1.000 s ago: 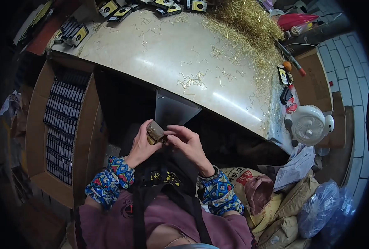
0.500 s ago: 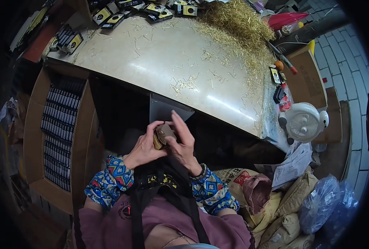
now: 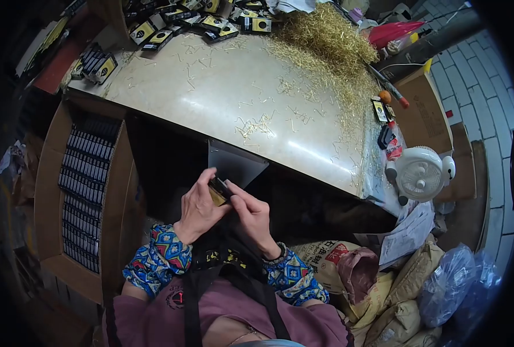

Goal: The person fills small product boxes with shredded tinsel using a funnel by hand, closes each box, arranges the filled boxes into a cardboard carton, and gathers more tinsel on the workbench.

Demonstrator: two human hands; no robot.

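My left hand (image 3: 198, 208) is wrapped round a small black and yellow cardboard box (image 3: 217, 195), held above my lap just off the table's near edge. The fingers of my right hand (image 3: 252, 218) are closed on the box's right end, thumb and forefinger pressed against it. My fingers hide part of the box, and its contents cannot be seen. On the table (image 3: 210, 115) in front lie scattered golden pin-like wires (image 3: 255, 128). Behind them rises a big heap of the same wires (image 3: 329, 37).
Left of me, a large carton (image 3: 115, 231) holds rows of packed small boxes (image 3: 83, 199). More black and yellow boxes (image 3: 213, 26) are piled at the table's back. A white fan (image 3: 420, 176) and papers (image 3: 404, 237) are at the right, with sacks (image 3: 407, 277) and plastic bags (image 3: 447, 277) below.
The box has turned in my hands: its brown end showed before, now its black side shows. My right hand's raised fingers have come down and closed on its end.
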